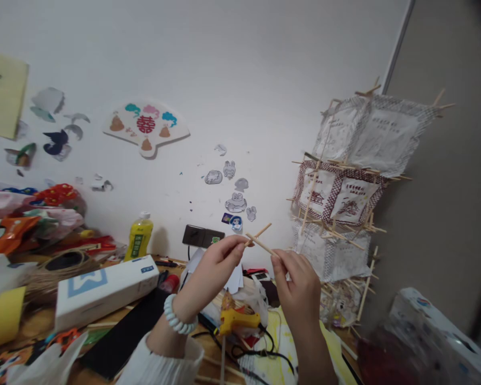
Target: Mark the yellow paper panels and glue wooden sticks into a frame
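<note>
My left hand (pixel 223 261), with a pale beaded bracelet at the wrist, pinches a thin wooden stick (pixel 264 230) that slants up to the right. In my right hand (pixel 299 283) is a second wooden stick (pixel 263 246), pinched near its lower end and pointing up to the left. The two sticks cross in front of my left fingertips; whether they touch I cannot tell. Both hands are raised above the cluttered table. Below them lies a yellow glue gun (pixel 240 321). To the right stands a tiered frame (pixel 340 195) of sticks and printed paper panels.
A long white box (pixel 106 289) and a yellow-green drink bottle (pixel 139 238) are on the left. Twine (pixel 60 267) and plastic bags lie farther left. A black cable (pixel 260 352) runs beneath my hands. At the right edge is another white box (pixel 436 326).
</note>
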Motion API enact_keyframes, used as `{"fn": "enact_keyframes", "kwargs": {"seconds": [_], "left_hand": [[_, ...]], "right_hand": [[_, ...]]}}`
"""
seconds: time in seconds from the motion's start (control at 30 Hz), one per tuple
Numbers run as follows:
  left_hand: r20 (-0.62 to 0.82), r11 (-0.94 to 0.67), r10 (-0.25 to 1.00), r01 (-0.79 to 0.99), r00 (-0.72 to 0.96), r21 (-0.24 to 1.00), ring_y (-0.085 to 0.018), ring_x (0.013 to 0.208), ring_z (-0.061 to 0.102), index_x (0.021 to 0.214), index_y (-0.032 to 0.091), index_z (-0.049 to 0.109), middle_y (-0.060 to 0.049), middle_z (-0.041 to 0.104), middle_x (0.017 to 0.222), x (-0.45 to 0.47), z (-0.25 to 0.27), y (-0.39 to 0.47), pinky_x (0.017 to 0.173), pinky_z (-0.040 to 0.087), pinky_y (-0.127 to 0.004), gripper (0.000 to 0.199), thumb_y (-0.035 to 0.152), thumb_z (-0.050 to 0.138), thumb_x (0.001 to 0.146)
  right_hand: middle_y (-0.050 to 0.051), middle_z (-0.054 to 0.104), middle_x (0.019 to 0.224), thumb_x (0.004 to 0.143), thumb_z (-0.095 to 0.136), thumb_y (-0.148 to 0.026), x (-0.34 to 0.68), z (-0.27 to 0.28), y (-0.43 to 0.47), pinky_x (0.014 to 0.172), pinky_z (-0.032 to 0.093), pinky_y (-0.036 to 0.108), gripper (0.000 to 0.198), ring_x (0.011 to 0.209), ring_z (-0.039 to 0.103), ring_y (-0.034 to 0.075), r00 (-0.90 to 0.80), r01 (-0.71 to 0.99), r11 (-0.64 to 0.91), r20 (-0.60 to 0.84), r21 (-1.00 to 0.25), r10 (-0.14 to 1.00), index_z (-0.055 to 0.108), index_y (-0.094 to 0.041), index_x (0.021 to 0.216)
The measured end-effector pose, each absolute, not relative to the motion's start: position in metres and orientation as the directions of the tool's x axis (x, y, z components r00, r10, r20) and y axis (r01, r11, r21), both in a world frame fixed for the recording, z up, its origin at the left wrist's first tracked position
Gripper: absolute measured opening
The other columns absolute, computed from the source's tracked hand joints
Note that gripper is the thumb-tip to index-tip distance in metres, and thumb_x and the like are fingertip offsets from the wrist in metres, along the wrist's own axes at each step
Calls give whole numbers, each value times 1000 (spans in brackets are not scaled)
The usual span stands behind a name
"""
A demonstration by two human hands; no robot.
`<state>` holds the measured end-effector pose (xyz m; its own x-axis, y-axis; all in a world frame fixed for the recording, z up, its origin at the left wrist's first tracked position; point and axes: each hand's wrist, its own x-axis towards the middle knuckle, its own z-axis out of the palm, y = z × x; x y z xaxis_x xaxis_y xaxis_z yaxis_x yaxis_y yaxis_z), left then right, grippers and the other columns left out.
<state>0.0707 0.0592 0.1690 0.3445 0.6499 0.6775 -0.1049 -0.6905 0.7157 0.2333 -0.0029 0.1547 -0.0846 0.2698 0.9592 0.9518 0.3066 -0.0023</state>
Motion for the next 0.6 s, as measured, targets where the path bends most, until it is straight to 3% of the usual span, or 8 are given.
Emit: {"fn": "enact_keyframes", "kwargs": {"seconds": [0.6], "left_hand": [[672,-668,653,-151,349,728,-13,56,45,93,19,67,0,56,62,73,166,59,48,32,-22,28,39,49,85]], "right_hand": [[4,60,67,93,44,-27,227,157,-9,64,38,29,23,67,52,18,-53,966,258,966,-14,253,64,-17,88]]}}
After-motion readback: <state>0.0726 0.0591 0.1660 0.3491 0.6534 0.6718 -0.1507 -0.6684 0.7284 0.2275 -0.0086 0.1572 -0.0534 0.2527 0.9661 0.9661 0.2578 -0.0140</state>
